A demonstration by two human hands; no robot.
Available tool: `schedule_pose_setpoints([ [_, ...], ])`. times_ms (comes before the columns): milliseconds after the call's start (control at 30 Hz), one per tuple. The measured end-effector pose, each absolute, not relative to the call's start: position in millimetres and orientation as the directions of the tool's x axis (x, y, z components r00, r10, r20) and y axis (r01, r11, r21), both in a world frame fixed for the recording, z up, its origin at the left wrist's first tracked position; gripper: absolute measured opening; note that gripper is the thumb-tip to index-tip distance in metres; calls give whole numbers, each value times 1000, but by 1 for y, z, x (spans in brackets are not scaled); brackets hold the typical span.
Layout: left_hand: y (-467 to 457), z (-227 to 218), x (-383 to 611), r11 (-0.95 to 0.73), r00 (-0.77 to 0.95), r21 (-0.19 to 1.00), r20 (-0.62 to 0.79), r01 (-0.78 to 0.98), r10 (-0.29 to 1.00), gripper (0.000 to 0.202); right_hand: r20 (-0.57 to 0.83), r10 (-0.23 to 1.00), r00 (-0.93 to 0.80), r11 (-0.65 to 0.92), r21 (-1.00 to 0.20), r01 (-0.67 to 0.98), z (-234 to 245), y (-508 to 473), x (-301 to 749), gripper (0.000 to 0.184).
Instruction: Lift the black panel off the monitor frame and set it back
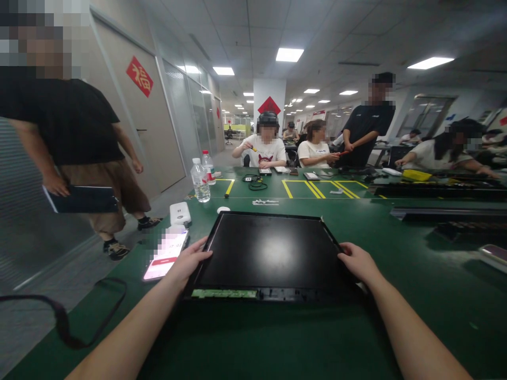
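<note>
A black LCD display panel (pixel 269 250) in a thin dark frame lies before me, its glossy face up and reflecting a ceiling light. Along its near edge runs a strip of green circuit board (pixel 224 293). My left hand (pixel 194 261) grips the panel's left edge, thumb on top and the other fingers mostly hidden beneath. On the opposite edge my right hand (pixel 358 261) holds it the same way. A lit phone (pixel 168 253) lies just left of my left hand.
Around the green table (pixel 277 338) are a white device (pixel 180 213), two plastic bottles (pixel 201 182), a black cable (pixel 255 181) and long dark frame strips (pixel 443 213). A dark strap (pixel 63 322) hangs at the left edge. People sit opposite; one person (pixel 71 121) stands at left.
</note>
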State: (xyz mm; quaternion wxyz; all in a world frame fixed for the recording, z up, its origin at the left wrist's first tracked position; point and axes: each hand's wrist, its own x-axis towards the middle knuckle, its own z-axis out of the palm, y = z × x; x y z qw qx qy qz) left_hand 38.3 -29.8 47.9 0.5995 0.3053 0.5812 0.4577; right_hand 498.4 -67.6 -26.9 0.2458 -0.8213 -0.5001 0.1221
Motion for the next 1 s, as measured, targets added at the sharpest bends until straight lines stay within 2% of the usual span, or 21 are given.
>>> schedule_pose_setpoints([
  [133, -28, 47, 38, 405, -111, 885, -438, -231, 892, 66, 54, 885, 462, -374, -508, 776, -28, -68, 498, 38],
  [367, -20, 38, 35, 382, -40, 860, -419, -338, 907, 57, 78, 878, 473, -378, -493, 783, -31, -67, 500, 39],
  [533, -20, 34, 31, 391, -25, 881, -412, -268, 911, 81, 40, 880, 474, -395, -494, 775, -27, -68, 499, 41],
  [600, -22, 34, 31, 399, -11, 887, -413, -233, 911, 82, 35, 879, 476, -400, -489, 775, -26, -68, 498, 41],
  [867, -33, 50, 37, 405, 32, 893, -407, -196, 913, 49, 71, 879, 472, -376, -505, 777, -27, -68, 498, 36],
  [1000, -34, 54, 40, 401, 7, 897, -407, -186, 913, 46, 77, 880, 468, -369, -509, 778, -28, -67, 499, 37],
])
